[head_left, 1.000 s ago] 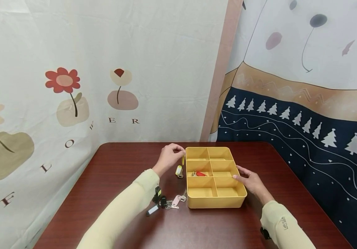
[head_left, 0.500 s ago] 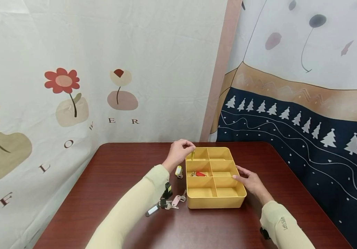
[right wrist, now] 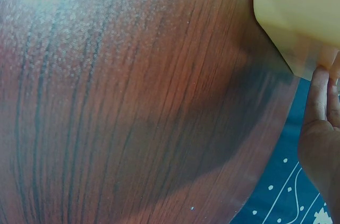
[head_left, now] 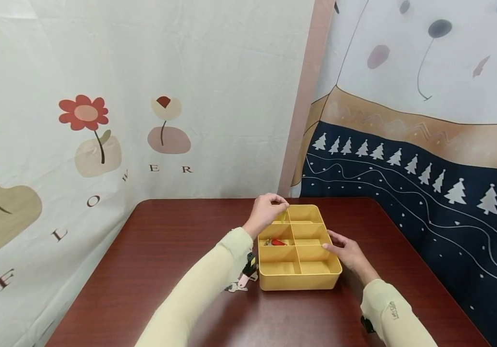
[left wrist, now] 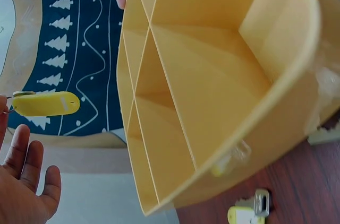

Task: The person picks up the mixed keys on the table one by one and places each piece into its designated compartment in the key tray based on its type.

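Pale flower-printed cloth (head_left: 231, 96) hangs behind the counter (head_left: 166, 250), with a dark tree-printed cloth (head_left: 370, 193) to the right, past the right hand (head_left: 350, 253). On the wood-grained counter, between the two hands, sits one yellow box (head_left: 300, 283) divided into six compartments.

The left wrist view shows what the head view leaves small: the left hand (head_left: 269, 212) pinches a metal ring (left wrist: 7, 109) from which a yellow tag (left wrist: 48, 104) sticks out, while its other fingers spread loosely. It also shows a second tag, yellow with a white label (left wrist: 246, 215), and its key (left wrist: 262, 203) on the counter just outside the box wall; the left sleeve (head_left: 214, 274) hides that pair from the head camera. The right wrist view adds the right hand's fingers lying along the box's outer side; seen from the head, its thumb hooks over the rim, so it grips the wall.

Counting tags, two are yellow, one red (head_left: 278, 242) and one pink (head_left: 243, 281). Held at the left hand's fingertips, the first yellow tag hangs just below them, over the far left compartment. One compartment nearer the person than that hand lies the red tag. Nearer again, outside the box and beside the left sleeve, is the pink tag among partly hidden keys (head_left: 233, 287).
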A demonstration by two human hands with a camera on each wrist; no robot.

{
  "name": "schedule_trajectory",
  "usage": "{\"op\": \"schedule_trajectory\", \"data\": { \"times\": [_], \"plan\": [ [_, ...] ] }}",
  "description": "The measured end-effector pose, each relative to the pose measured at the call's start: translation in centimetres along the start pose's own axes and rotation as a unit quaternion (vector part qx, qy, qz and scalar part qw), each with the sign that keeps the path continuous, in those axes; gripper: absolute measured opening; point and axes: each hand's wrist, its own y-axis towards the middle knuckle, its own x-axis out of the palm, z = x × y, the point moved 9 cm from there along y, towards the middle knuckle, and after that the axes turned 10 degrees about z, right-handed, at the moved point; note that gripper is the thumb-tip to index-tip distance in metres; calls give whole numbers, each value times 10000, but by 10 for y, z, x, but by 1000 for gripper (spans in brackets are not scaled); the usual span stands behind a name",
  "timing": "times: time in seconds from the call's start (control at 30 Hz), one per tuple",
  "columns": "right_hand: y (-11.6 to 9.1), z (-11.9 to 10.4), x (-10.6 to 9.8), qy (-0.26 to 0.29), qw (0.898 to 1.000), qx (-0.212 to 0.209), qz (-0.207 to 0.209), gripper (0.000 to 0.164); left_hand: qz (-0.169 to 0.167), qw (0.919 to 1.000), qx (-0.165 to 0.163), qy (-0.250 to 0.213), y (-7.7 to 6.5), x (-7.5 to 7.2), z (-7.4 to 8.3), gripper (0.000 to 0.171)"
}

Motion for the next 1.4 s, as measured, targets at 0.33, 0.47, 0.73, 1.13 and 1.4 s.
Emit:
{"op": "schedule_trajectory", "data": {
  "times": [0.33,0.47,0.73,1.13,1.4],
  "plan": [
    [1,1,0,-52,9999,134,-2,63,-145,9998,73,-96,-2,32,13,9],
    [1,2,1,-114,9998,166,-8,63,-197,9998,44,-3,-3,46,14,9],
    [1,1,1,-205,9997,104,-25,62,-242,9991,205,265,-3,68,14,8],
    [0,0,1,-177,9998,-8,-14,60,-372,9980,216,468,-9,89,6,5],
    [-1,-2,0,-135,9999,-15,-2,59,-516,9963,128,673,-11,97,7,6]
  ]
}}
